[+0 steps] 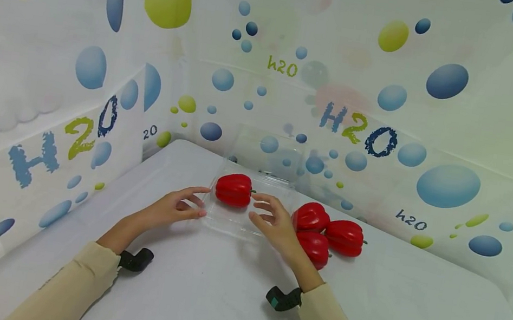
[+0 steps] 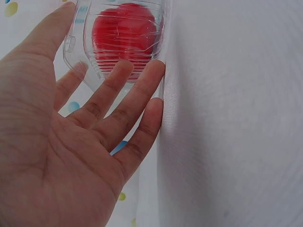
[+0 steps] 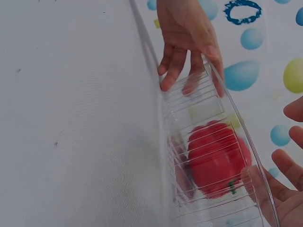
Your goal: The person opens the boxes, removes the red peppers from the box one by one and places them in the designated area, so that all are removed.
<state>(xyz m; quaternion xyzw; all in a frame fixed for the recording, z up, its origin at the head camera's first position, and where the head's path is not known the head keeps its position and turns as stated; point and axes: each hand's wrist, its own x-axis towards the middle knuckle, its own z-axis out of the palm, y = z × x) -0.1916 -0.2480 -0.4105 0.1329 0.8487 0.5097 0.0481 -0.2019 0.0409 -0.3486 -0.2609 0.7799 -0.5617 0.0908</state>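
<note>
A red bell pepper [image 1: 233, 189] lies on its side in a clear plastic clamshell box [image 1: 228, 223], its green stem pointing right. The box's lid [image 1: 264, 153] stands raised at the back. My left hand [image 1: 175, 206] is at the box's left side; in the left wrist view its fingers [image 2: 124, 111] are spread and extended against the ribbed outer wall, with the thumb up by the rim. Over the right part of the box, my right hand [image 1: 278, 226] has its fingers loosely bent beside the pepper's stem, holding nothing.
Several more red bell peppers [image 1: 345, 238] sit grouped on the white-covered table [image 1: 199, 288], just right of the box and beside my right forearm. Behind and to the left rise white walls [image 1: 366, 44] printed with blue and green bubbles. Each wrist carries a black camera mount [image 1: 283, 299].
</note>
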